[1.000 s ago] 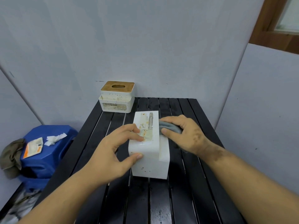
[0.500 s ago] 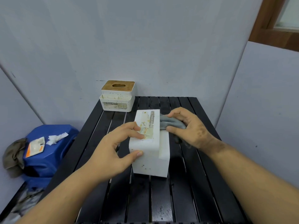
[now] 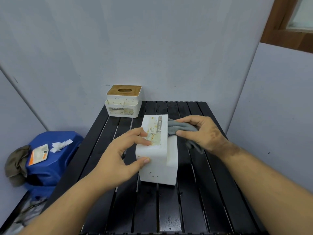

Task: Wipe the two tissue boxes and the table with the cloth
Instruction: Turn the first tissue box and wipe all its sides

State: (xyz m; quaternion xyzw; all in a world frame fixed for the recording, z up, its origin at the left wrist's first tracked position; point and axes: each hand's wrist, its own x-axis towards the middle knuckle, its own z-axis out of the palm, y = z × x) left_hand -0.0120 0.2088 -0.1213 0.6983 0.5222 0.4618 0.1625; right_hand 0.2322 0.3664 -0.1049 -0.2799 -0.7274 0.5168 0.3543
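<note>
While your left hand (image 3: pixel 122 156) steadies the white tissue box (image 3: pixel 157 153) lying on its side mid-table, fingers curled over its labelled top face and thumb pressed to the near end, your right hand (image 3: pixel 201 133) grips the grey cloth (image 3: pixel 179 128), bunched between thumb and fingers. That cloth touches the box's far right edge, so the box sits between your two hands. Your second tissue box (image 3: pixel 123 101), the one with the wooden lid, stands upright at the far left corner of the black slatted table (image 3: pixel 169 209), well apart from both hands.
</note>
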